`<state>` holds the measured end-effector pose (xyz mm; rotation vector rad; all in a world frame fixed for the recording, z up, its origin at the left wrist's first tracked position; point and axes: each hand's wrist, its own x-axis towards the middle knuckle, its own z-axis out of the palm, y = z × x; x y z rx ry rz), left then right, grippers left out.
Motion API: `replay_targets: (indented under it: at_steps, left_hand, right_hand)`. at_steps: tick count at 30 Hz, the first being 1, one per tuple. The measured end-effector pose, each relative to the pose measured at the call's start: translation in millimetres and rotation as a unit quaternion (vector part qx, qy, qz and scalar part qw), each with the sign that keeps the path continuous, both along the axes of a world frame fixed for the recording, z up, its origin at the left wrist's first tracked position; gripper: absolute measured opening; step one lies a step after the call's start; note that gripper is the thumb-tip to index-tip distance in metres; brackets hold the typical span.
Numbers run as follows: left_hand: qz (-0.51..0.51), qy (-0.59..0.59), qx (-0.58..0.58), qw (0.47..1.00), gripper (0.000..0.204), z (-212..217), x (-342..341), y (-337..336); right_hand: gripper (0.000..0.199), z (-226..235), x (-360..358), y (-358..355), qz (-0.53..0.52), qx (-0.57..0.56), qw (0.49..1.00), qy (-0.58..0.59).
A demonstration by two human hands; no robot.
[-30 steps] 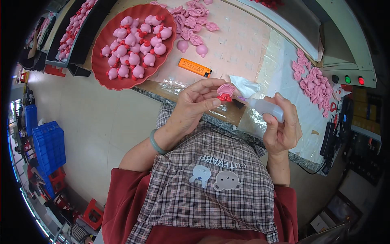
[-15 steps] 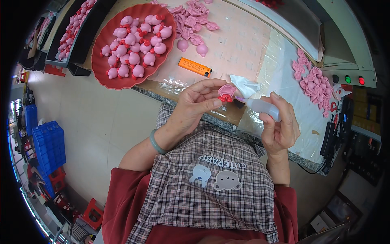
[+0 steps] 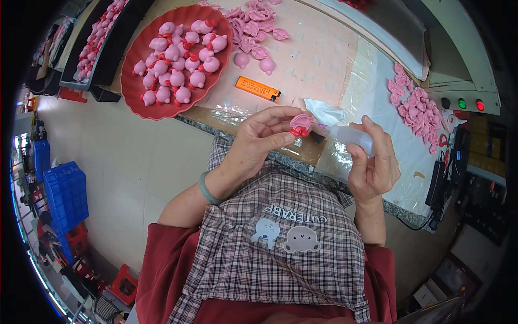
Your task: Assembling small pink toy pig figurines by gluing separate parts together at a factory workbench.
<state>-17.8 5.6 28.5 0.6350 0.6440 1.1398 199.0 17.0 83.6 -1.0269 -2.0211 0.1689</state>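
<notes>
My left hand (image 3: 259,139) pinches a small pink toy part with a red piece (image 3: 301,124) just above the table's front edge. My right hand (image 3: 373,162) grips a small translucent squeeze bottle (image 3: 349,135), its thin nozzle pointing left at the pink part and nearly touching it. An orange lighter (image 3: 258,88) lies on the table just beyond my left hand.
A red oval tray (image 3: 139,100) of pink pig-shaped toys with red parts stands at the left. Loose pink pieces (image 3: 253,24) lie at the back, and more (image 3: 418,110) at the right by a control box with coloured buttons (image 3: 461,102). Blue crates (image 3: 65,194) stand on the floor left.
The bottle's nozzle has come closer to the pink part. Both hands have stayed in nearly the same place.
</notes>
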Motion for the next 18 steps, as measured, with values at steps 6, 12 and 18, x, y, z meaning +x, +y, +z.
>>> replay_targets:
  at_steps: [6, 12, 18]
  left_hand:
    - [-0.002, -0.011, -0.010, 1.000, 0.042, -0.9, -0.5, 0.1]
    - [0.008, -0.015, -0.024, 1.000, 0.042, -2.4, -0.6, -0.6]
    - [0.008, -0.005, -0.019, 1.000, 0.044, -3.7, -1.5, -0.5]
  right_hand:
    - [0.041, -0.5, -3.0, 0.9, -0.008, 0.005, 1.000, 0.004]
    - [0.041, 2.9, -5.1, -2.9, 0.004, -0.004, 1.000, -0.010]
    - [0.040, 0.1, -4.6, 0.3, 0.018, -0.008, 1.000, 0.005]
